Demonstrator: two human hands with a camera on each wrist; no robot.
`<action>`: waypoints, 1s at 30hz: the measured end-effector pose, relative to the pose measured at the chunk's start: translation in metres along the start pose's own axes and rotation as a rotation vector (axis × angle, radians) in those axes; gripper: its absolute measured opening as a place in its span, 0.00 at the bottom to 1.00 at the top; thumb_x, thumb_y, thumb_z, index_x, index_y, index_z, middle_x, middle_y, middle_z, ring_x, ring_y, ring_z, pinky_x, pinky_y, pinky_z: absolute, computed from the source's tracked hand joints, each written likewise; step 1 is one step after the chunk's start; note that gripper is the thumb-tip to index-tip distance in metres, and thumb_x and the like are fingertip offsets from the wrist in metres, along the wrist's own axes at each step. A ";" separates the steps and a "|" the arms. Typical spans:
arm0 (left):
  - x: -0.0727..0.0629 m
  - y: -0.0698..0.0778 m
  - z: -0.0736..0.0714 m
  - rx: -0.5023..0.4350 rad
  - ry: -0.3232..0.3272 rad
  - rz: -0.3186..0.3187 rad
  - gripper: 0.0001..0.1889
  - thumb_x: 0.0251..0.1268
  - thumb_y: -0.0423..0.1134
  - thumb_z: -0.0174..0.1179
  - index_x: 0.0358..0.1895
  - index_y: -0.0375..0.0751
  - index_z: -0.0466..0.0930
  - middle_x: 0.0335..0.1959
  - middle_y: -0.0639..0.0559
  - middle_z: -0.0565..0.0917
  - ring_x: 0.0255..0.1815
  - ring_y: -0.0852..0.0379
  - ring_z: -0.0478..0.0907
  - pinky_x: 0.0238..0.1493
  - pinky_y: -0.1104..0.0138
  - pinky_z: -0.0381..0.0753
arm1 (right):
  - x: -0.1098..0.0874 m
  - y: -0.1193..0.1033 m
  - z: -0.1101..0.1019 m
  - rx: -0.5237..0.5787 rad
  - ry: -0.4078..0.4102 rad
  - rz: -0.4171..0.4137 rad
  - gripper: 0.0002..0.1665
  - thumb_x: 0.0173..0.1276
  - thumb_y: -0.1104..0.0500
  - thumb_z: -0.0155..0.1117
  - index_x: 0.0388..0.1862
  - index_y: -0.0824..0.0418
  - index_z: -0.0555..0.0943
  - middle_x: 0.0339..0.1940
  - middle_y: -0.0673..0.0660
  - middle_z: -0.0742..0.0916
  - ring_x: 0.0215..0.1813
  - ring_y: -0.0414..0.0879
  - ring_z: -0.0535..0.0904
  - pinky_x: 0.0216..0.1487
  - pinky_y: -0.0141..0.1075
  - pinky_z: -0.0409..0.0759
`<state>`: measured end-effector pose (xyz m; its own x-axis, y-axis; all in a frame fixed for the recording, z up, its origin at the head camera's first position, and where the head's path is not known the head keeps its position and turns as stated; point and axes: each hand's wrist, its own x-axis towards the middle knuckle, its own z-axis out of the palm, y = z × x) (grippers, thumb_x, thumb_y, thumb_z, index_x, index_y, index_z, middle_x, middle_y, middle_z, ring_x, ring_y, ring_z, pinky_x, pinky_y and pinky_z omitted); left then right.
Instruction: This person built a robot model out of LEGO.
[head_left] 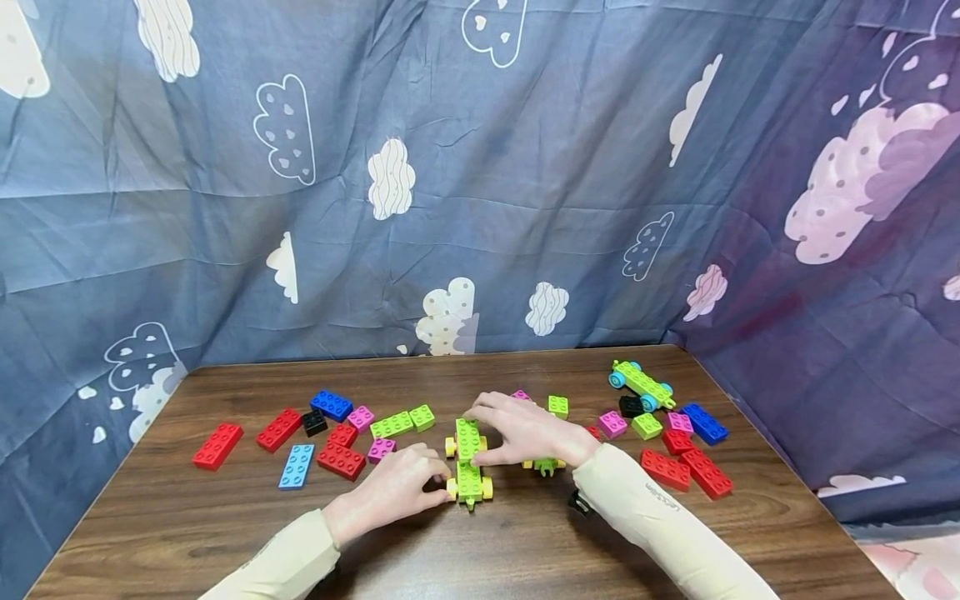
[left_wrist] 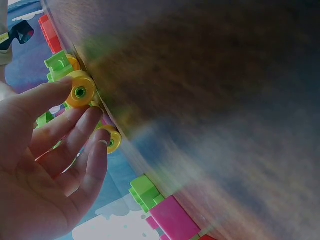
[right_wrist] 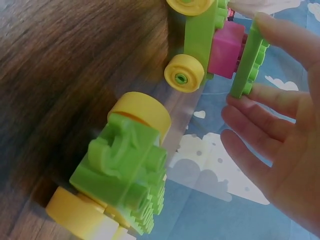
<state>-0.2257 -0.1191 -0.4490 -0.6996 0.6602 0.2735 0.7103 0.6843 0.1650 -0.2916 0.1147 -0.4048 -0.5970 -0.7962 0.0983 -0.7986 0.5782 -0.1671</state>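
In the head view, a green toy car base [head_left: 470,483] with yellow wheels stands at the middle of the table. My left hand [head_left: 397,487] holds it by a yellow wheel [left_wrist: 81,90], thumb and fingers around the wheel in the left wrist view. A long green brick [right_wrist: 250,57] sits above a pink brick [right_wrist: 227,49] on that base. My right hand [head_left: 517,429] pinches this green brick between thumb and fingers. Partly hidden under the right wrist is a second green car base [right_wrist: 120,160] with yellow wheels.
Loose red [head_left: 217,446], light blue [head_left: 296,466], dark blue [head_left: 331,405], pink and green bricks [head_left: 392,425] lie left. At right are a green car base [head_left: 642,385] with blue wheels, red bricks [head_left: 706,473] and a blue brick [head_left: 703,422]. A patterned curtain [head_left: 337,250] hangs behind.
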 end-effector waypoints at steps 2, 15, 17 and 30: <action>0.000 0.000 0.000 -0.005 0.001 0.001 0.09 0.58 0.47 0.70 0.35 0.47 0.88 0.31 0.59 0.85 0.33 0.66 0.76 0.32 0.75 0.76 | 0.000 0.000 0.000 0.010 -0.010 0.013 0.35 0.61 0.37 0.69 0.62 0.55 0.78 0.54 0.50 0.81 0.53 0.40 0.77 0.55 0.37 0.80; -0.001 0.000 0.001 -0.010 0.005 -0.001 0.09 0.58 0.47 0.71 0.35 0.47 0.88 0.30 0.59 0.85 0.32 0.66 0.75 0.31 0.75 0.76 | 0.003 -0.003 0.001 0.050 -0.019 0.005 0.34 0.62 0.40 0.70 0.60 0.59 0.78 0.55 0.54 0.84 0.53 0.46 0.81 0.56 0.39 0.81; -0.001 -0.001 0.001 -0.005 0.007 -0.002 0.09 0.57 0.47 0.71 0.35 0.48 0.88 0.30 0.59 0.85 0.32 0.66 0.75 0.31 0.75 0.76 | 0.004 -0.003 0.001 0.058 -0.018 0.003 0.34 0.62 0.41 0.70 0.59 0.60 0.79 0.54 0.54 0.84 0.52 0.46 0.82 0.55 0.39 0.81; 0.000 -0.001 0.001 -0.009 0.013 0.006 0.08 0.58 0.47 0.70 0.35 0.48 0.88 0.31 0.58 0.86 0.32 0.66 0.75 0.31 0.75 0.76 | 0.005 -0.003 0.003 0.062 0.016 0.015 0.35 0.58 0.40 0.74 0.58 0.58 0.78 0.53 0.53 0.83 0.50 0.46 0.81 0.53 0.38 0.81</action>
<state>-0.2266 -0.1197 -0.4499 -0.6943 0.6603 0.2864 0.7151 0.6776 0.1714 -0.2921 0.1083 -0.4070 -0.6105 -0.7842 0.1109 -0.7836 0.5776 -0.2287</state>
